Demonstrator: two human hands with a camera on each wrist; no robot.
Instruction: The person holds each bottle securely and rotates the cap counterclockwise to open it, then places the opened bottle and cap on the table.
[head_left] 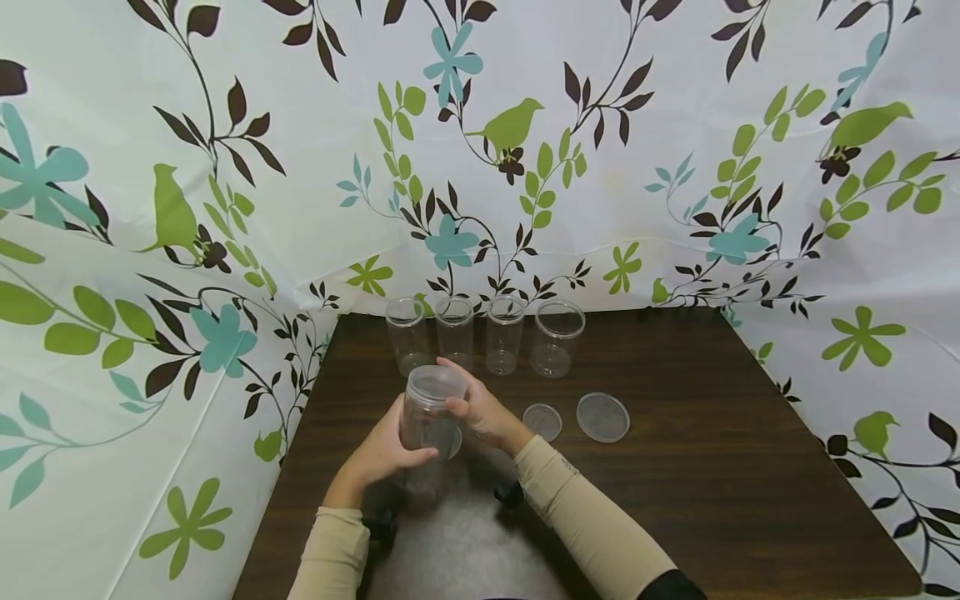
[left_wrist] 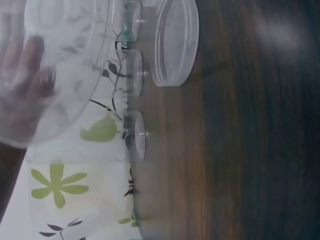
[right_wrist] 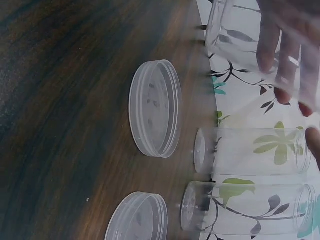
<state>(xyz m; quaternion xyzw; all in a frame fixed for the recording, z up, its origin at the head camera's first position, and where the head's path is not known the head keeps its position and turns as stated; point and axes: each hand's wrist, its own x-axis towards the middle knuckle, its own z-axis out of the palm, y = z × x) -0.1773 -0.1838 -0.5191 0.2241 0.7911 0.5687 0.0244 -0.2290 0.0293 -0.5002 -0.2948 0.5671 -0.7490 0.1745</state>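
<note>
A clear plastic jar [head_left: 420,429] is held upright between both hands above the table, and its top [head_left: 437,382] looks covered by a translucent lid. My left hand [head_left: 381,450] grips the jar low on its left side, thumb across the front. On the upper right side my right hand [head_left: 489,412] holds it near the rim, thumb in front and fingers behind. The left wrist view shows fingers [left_wrist: 27,65] through the jar's clear wall. To the right of the hands, a small lid [head_left: 542,422] and a larger lid [head_left: 603,417] lie on the table.
Several clear open jars [head_left: 504,337] stand in a row at the back of the dark wooden table [head_left: 720,483]. A further lid [head_left: 448,442] shows partly behind the held jar. Patterned cloth [head_left: 570,183] hangs behind the table and at both sides.
</note>
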